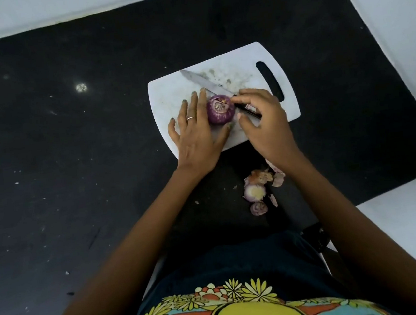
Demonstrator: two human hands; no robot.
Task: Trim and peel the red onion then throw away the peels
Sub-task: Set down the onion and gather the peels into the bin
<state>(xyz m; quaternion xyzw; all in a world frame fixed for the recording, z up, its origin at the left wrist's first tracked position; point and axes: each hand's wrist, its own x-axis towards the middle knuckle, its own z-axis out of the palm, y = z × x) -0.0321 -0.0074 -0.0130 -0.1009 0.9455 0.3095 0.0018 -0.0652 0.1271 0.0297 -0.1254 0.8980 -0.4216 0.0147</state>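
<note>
A red onion with a trimmed end facing up stands on the white cutting board. My left hand cups its left side, thumb under its front. My right hand pinches the skin at the onion's top right edge with fingertips. A knife lies on the board behind the onion, blade pointing far left, its dark handle partly hidden under my right hand. Peels and cut ends lie on the dark counter near the board's front edge.
The dark speckled counter spreads wide to the left. White tiled walls bound it at the back and right. The board's handle slot is at its far right.
</note>
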